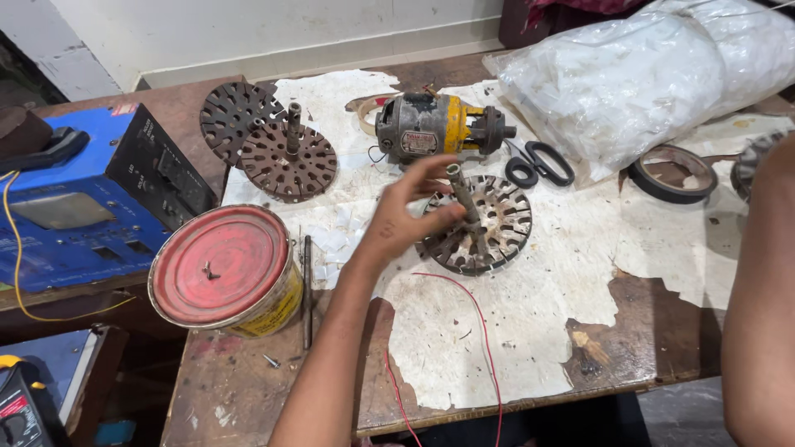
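Left hand has its fingers closed around the shaft of a slotted stator core resting mid-bench with slots still unwound, two more cores untouched behind; right hand's grip hidden, can't tell.

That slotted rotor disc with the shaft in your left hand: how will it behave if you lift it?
The rotor disc looks like stacked metal, so probably heavy and stiff. The left hand grips only its thin shaft, so it may tilt. Set on edge, its round rim could roll.

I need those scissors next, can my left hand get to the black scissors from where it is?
Probably yes. The left hand is on the slotted rotor's shaft, and the black scissors lie just beyond, uncovered on the paper; the rotor must be let go first.
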`<state>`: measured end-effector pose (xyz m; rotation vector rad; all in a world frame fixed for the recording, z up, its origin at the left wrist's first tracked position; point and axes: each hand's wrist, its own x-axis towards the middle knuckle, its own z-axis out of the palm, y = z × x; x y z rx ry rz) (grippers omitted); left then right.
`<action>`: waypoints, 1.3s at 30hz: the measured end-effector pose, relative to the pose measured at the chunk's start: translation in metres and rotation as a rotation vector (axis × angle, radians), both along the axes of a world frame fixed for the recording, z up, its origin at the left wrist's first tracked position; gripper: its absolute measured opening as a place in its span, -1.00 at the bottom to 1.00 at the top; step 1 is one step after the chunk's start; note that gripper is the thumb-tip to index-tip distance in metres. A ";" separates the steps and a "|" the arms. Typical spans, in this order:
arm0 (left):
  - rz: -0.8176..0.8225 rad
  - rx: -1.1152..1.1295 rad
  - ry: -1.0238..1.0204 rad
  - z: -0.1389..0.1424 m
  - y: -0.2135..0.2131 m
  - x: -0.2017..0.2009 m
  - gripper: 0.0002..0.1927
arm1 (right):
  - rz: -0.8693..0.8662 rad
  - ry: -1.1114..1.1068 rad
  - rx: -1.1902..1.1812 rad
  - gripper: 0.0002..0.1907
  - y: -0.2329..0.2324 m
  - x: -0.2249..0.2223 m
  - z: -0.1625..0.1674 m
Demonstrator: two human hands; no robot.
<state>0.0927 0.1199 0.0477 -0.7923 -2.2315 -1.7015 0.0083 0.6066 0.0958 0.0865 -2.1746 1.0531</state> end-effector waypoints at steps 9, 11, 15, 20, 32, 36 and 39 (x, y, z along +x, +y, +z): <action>0.021 -0.154 0.015 0.002 0.020 0.011 -0.29 | 0.373 0.571 -0.411 -0.63 -0.119 0.024 0.036; -0.005 -0.096 0.019 0.004 0.019 0.013 -0.14 | 0.490 0.649 -0.490 -0.61 -0.148 0.041 0.043; 0.024 -0.032 0.058 0.002 0.022 0.010 -0.08 | 0.692 0.635 -0.555 -0.59 -0.210 0.054 0.055; 0.027 0.101 -0.121 -0.007 0.026 -0.006 0.02 | 0.661 0.504 -0.398 -0.47 -0.279 0.056 0.030; 0.022 0.161 -0.098 -0.027 0.033 -0.029 -0.02 | 0.953 0.183 -0.541 -0.41 -0.286 0.025 0.025; 0.064 0.224 0.071 -0.040 0.029 -0.035 -0.01 | 0.994 0.101 -0.426 -0.37 -0.306 0.009 0.029; 0.039 0.315 -0.019 -0.045 0.031 -0.035 -0.02 | 0.990 0.020 -0.413 -0.37 -0.305 0.013 0.019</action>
